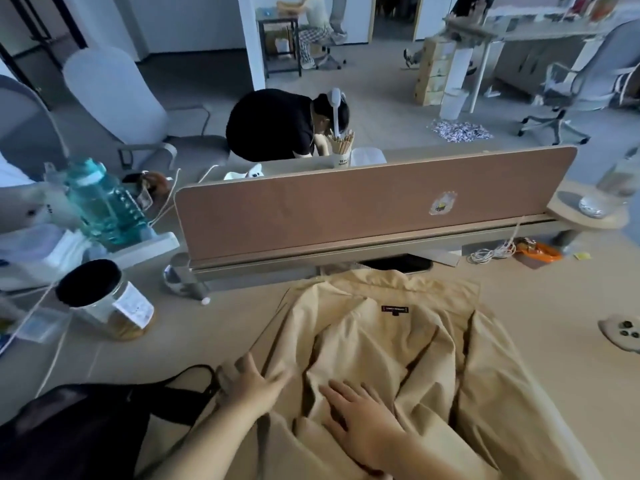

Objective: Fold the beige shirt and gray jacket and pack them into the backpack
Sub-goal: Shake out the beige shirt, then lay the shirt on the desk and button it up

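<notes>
The beige shirt (408, 344) lies spread and wrinkled on the desk, collar and dark label toward the divider. My left hand (252, 379) rests with straight fingers on the shirt's left edge. Flat on the cloth near the front middle lies my right hand (360, 417), fingers spread. A black backpack (79, 431) sits at the front left, its strap reaching toward my left hand. No gray jacket is in view.
A brown divider panel (363, 209) bounds the desk's far side. At left stand a black-lidded jar (104, 303), a teal water bottle (104, 202) and a white box. Cables and an orange item (535, 251) lie at the back right. A person sits behind the divider.
</notes>
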Tool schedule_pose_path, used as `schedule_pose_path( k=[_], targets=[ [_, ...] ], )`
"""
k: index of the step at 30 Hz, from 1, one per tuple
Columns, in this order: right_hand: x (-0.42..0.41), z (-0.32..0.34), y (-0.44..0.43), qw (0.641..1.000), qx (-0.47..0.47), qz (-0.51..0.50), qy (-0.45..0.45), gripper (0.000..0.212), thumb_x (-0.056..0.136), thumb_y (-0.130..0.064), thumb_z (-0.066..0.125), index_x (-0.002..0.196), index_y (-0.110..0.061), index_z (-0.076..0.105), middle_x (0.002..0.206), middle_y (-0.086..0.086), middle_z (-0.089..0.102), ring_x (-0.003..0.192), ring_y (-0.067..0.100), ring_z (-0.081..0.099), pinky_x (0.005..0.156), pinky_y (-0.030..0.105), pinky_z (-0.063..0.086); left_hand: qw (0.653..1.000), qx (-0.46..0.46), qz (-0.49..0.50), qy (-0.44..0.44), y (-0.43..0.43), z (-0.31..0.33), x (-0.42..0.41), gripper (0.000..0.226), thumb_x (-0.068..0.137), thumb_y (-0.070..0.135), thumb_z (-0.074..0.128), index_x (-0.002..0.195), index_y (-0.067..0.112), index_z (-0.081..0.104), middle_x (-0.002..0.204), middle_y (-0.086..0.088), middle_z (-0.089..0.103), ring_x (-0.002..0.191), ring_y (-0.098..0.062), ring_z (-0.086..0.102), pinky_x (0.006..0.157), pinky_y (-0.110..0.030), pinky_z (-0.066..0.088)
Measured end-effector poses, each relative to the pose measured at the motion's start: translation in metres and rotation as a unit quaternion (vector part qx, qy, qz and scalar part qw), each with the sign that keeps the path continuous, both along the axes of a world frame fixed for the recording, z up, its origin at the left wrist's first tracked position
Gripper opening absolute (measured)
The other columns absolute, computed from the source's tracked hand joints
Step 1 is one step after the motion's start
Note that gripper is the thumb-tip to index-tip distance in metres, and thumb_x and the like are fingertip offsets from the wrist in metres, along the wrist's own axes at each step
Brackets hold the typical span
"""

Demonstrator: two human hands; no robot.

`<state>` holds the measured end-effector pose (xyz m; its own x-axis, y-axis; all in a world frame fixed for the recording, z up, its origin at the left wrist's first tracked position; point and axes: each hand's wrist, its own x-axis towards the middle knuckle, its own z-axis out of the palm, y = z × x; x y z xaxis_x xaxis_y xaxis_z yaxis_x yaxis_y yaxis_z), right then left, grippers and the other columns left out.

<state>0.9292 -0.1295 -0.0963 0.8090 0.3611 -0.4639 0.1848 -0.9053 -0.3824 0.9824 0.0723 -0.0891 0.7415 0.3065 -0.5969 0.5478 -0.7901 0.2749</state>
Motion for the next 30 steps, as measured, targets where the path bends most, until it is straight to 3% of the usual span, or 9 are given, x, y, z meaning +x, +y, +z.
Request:
schedule_pose_path(
  k=[4,7,11,14,17,20,22,26,30],
  targets=[
    [-0.024,-0.031,-0.022,0.987,-0.113,-0.057,0.099,0.066,0.098,-0.031,0.035,0.153,-0.025,-0.001,0.158,-0.006,-0.020,0.146,0.030,-0.015,0.120,0.042,-0.002,0.999,0.035,-0.009,0.005,0.026,-0.014,-0.028,0.094,0.075,0.057,0.065,0.146,0.013,0.022,0.145,-0.007,0.038,0.130,-0.028,0.042,0.101,-0.040,0.036],
    [-0.026,-0.016,-0.007,0.981,-0.029,-0.175,0.077,0.046,0.093,-0.030,0.040,0.138,-0.019,0.045,0.148,0.005,0.037,0.137,0.027,0.032,0.112,0.034,0.029,0.994,0.062,-0.059,-0.068,0.035,-0.006,-0.037,0.022,0.087,0.034,0.053,0.099,0.015,0.052,0.102,-0.004,0.059,0.097,-0.026,0.058,0.077,-0.032,0.044],
    [-0.009,0.024,0.028,0.937,0.153,-0.311,0.038,0.023,0.091,-0.029,0.048,0.095,-0.013,0.065,0.094,0.006,0.068,0.087,0.023,0.065,0.081,0.037,0.054,0.980,-0.028,-0.068,-0.184,0.024,0.028,-0.039,0.011,0.085,0.020,0.056,0.075,0.017,0.051,0.074,0.001,0.055,0.079,-0.026,0.061,0.055,-0.028,0.036],
    [0.011,0.064,0.043,0.864,0.297,-0.407,0.022,0.029,0.096,-0.036,0.047,0.087,-0.015,0.064,0.080,0.003,0.065,0.072,0.016,0.060,0.071,0.036,0.052,0.944,-0.246,-0.150,-0.161,-0.001,0.064,-0.047,0.018,0.084,0.016,0.064,0.100,0.026,0.064,0.088,0.008,0.065,0.087,-0.012,0.062,0.073,-0.023,0.046],
    [0.026,0.088,0.043,0.806,0.378,-0.448,0.086,0.055,0.081,-0.062,0.056,0.107,-0.014,0.059,0.098,0.007,0.069,0.094,0.023,0.064,0.089,0.041,0.051,0.873,-0.398,-0.280,0.039,-0.020,0.094,-0.063,0.044,0.094,0.019,0.055,0.137,0.028,0.049,0.127,0.011,0.059,0.116,-0.003,0.053,0.092,-0.015,0.040],
    [0.021,0.093,0.028,0.845,0.290,-0.438,0.099,0.023,0.084,-0.020,0.068,0.100,-0.009,0.057,0.087,0.010,0.066,0.078,0.021,0.063,0.069,0.033,0.055,0.840,-0.444,-0.287,0.122,-0.017,0.089,-0.064,0.039,0.099,0.011,0.045,0.134,0.025,0.053,0.138,0.005,0.053,0.117,-0.008,0.054,0.087,-0.017,0.043],
    [0.015,0.092,0.012,0.805,0.318,-0.490,0.100,0.006,0.090,-0.008,0.058,0.095,-0.006,0.058,0.071,0.007,0.059,0.059,0.018,0.056,0.053,0.026,0.046,0.858,-0.486,-0.136,0.096,-0.012,0.085,-0.061,0.032,0.101,0.012,0.039,0.124,0.023,0.058,0.125,0.001,0.062,0.086,-0.011,0.060,0.068,-0.020,0.046],
    [-0.005,0.077,-0.021,0.638,0.435,-0.612,0.168,0.016,0.094,-0.022,0.055,0.095,-0.006,0.060,0.080,0.013,0.066,0.067,0.027,0.062,0.061,0.036,0.050,0.935,-0.350,0.052,0.021,0.008,0.053,-0.050,0.029,0.096,0.009,0.039,0.117,0.016,0.057,0.105,-0.007,0.066,0.076,-0.021,0.064,0.060,-0.026,0.050],
    [-0.029,0.055,-0.040,0.715,0.290,-0.614,0.169,0.056,0.082,-0.047,0.067,0.115,-0.006,0.048,0.093,0.011,0.060,0.077,0.025,0.060,0.058,0.030,0.050,0.986,-0.009,-0.157,0.058,0.033,0.010,-0.049,0.052,0.086,0.017,0.050,0.136,0.020,0.038,0.136,-0.009,0.044,0.112,-0.025,0.053,0.092,-0.035,0.050]
  ],
)
